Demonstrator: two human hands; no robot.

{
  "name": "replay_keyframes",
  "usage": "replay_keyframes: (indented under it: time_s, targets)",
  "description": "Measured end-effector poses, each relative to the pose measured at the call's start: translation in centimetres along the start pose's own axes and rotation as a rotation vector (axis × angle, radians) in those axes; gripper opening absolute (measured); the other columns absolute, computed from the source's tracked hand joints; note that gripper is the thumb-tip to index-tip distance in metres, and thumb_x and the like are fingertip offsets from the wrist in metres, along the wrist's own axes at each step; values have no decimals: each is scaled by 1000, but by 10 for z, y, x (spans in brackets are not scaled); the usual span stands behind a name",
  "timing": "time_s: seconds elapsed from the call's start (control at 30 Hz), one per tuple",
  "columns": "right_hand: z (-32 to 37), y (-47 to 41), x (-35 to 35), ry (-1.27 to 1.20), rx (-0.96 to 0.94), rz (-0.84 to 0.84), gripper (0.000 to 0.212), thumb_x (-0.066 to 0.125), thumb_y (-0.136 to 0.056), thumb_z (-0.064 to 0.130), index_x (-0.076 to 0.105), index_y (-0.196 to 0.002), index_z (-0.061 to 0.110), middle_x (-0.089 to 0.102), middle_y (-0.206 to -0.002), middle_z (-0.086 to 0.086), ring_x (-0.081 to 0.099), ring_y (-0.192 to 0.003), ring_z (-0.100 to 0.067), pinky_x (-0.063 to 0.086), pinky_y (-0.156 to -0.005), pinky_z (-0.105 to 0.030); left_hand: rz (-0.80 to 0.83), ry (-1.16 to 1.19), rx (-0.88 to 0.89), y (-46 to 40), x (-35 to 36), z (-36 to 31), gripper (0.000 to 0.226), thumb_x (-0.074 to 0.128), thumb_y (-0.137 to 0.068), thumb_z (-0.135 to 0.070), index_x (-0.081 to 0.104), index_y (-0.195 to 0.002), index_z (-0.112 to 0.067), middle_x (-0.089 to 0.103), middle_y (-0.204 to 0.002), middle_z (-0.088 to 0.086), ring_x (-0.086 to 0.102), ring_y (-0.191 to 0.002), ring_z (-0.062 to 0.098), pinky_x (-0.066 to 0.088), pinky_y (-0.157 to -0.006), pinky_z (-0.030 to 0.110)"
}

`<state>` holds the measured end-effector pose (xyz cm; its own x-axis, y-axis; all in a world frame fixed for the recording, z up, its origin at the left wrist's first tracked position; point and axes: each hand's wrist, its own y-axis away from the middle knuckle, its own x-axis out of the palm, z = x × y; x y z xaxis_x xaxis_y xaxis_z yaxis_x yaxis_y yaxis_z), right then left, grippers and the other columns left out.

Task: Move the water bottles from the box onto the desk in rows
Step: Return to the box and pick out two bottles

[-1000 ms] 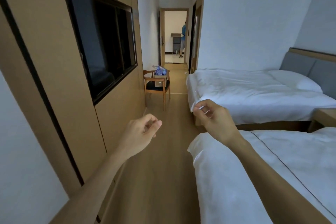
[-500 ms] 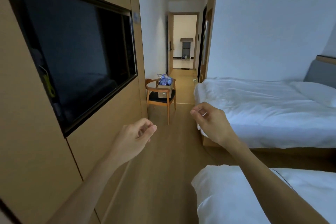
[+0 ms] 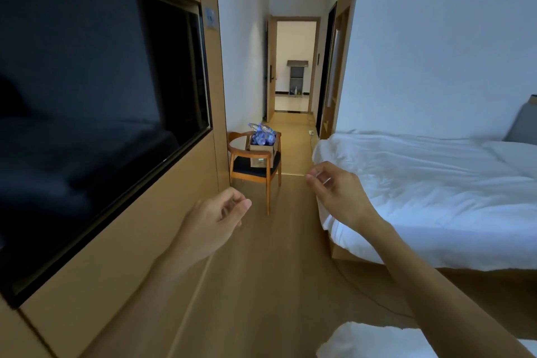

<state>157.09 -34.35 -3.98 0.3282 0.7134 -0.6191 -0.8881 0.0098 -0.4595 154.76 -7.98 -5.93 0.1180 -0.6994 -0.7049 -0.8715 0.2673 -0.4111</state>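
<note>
A cardboard box [image 3: 262, 153] stands on the seat of a wooden chair [image 3: 249, 173] far ahead by the left wall. Clear water bottles with blue labels [image 3: 261, 136] stick out of its top. My left hand [image 3: 215, 221] is raised in front of me, well short of the chair, fingers loosely curled and holding nothing. My right hand [image 3: 337, 195] is held up at the same distance, fingers also loosely curled and empty. No desk is in view.
A wood-panelled wall with a large dark TV [image 3: 87, 110] runs along my left. A white bed [image 3: 436, 183] lies on my right, and a second bed's corner [image 3: 363, 340] shows below. A wooden-floor aisle runs between them to an open doorway [image 3: 295, 67].
I have moved forward along the aisle; the chair with the box is nearer and larger. Both hands stay raised and empty. The person seen in the far doorway is gone.
</note>
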Motion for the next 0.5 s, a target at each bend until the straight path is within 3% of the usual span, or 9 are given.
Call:
replay_keyframes:
  time_s: [0.17,0.33,0.5]
  targets:
    - [-25,-93,30,-4,22,-46,14,58,-94,39,64,-98,28,67,-82,10,64,-75,-5,56,-71,-34,23,-19,16,-101,2,54,19,44,-95,-51,56,-90,-37,62,-69,-10,58,-59,5,41,-52,19]
    - [-63,-168,61,18,50,-43,14,57,-94,40,64,-99,28,68,-85,7,64,-75,-6,57,-71,-37,43,-17,30,-183,19,98,21,44,-95,-52,57,-89,-36,62,-70,-12,59,-61,6,51,-60,32]
    - [-110,-245,97,34,55,-36,16,57,-95,38,64,-100,24,68,-86,6,64,-77,-7,56,-74,-37,53,-16,35,-266,47,146,19,45,-94,-51,57,-89,-36,63,-69,-12,58,-60,4,49,-56,25]
